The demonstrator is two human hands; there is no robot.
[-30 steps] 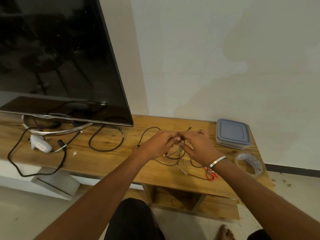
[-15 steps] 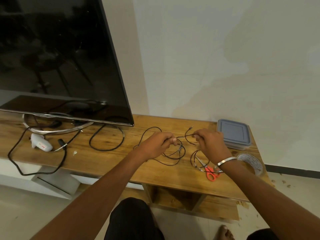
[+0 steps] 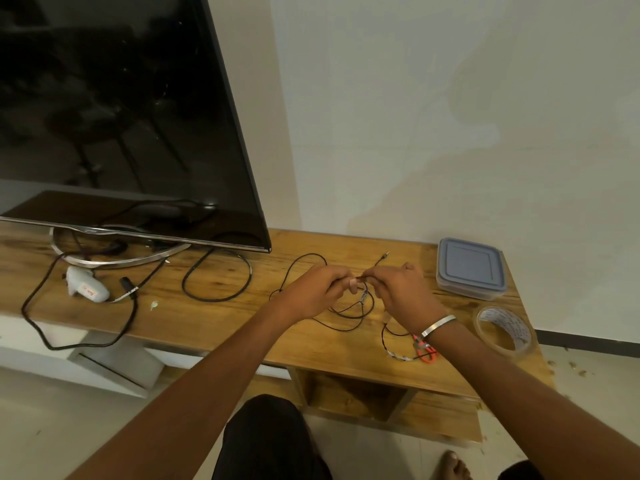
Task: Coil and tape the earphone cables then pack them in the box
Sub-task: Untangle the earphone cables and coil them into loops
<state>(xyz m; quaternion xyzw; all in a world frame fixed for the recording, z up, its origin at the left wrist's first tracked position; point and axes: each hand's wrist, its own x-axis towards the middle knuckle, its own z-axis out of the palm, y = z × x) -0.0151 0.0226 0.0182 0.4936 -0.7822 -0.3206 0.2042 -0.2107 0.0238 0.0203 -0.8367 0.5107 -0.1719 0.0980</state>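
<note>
Both hands have closed in since half a second ago: the left hand point(image 3: 317, 289) and right hand point(image 3: 401, 289) now nearly touch above the wooden surface point(image 3: 225, 327), fingers curled and pinching the thin black earphone cable point(image 3: 349, 313). Its loops trail onto the surface below them. Right of them sit the lidded box point(image 3: 469, 268) and tape roll point(image 3: 504, 330); red scissors point(image 3: 427, 351) lie under the right wrist.

No legible text anywhere

Your wooden table point(image 3: 242, 327) carries: television point(image 3: 121, 116), lidded box point(image 3: 469, 268), tape roll point(image 3: 504, 330), earphone cable point(image 3: 349, 313), scissors point(image 3: 427, 351).
</note>
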